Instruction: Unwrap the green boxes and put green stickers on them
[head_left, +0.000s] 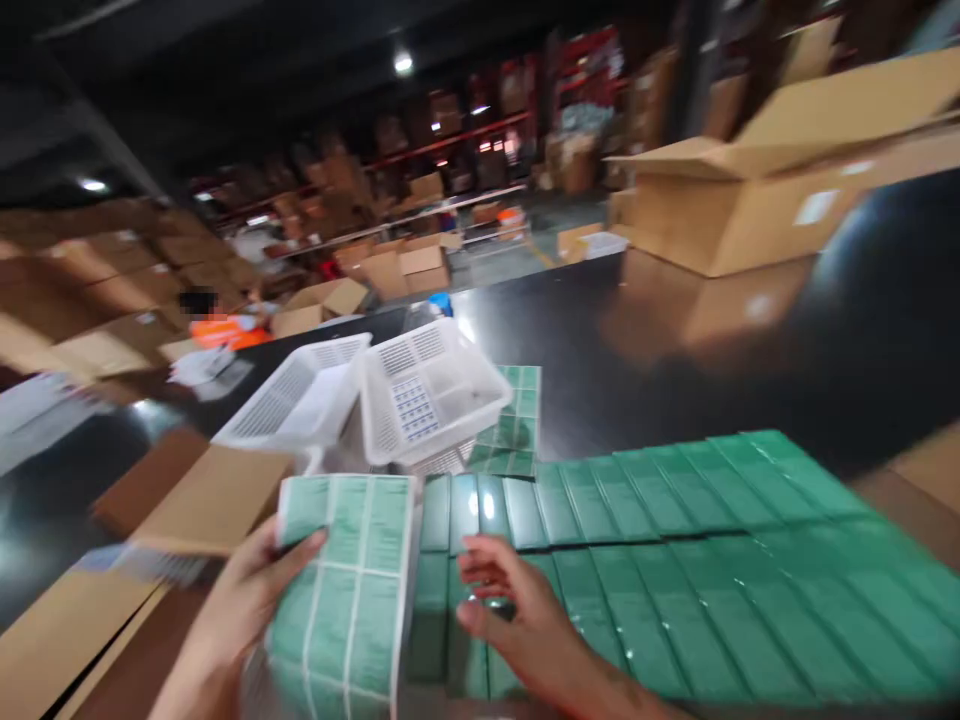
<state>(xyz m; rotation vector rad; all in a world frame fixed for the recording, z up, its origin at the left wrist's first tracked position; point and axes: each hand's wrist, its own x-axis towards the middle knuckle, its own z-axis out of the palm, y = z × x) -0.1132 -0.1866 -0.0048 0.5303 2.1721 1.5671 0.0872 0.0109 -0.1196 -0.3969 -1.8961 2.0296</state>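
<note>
Left hand [259, 580] pinched a green label sheet [349, 590] by its left edge, thumb over the printed face. Right hand [521, 620] was over the green boxes [675, 585], thumb and fingers parted with nothing visible between them; blur hid whether it touched any box. Held along one edge, the sheet seemed likely to buckle, and a low sweep of the right hand risked knocking the rows askew. The sheet stood just left of that hand; farther off, a white plastic basket [463, 350] partly hid a second label sheet [527, 400].
</note>
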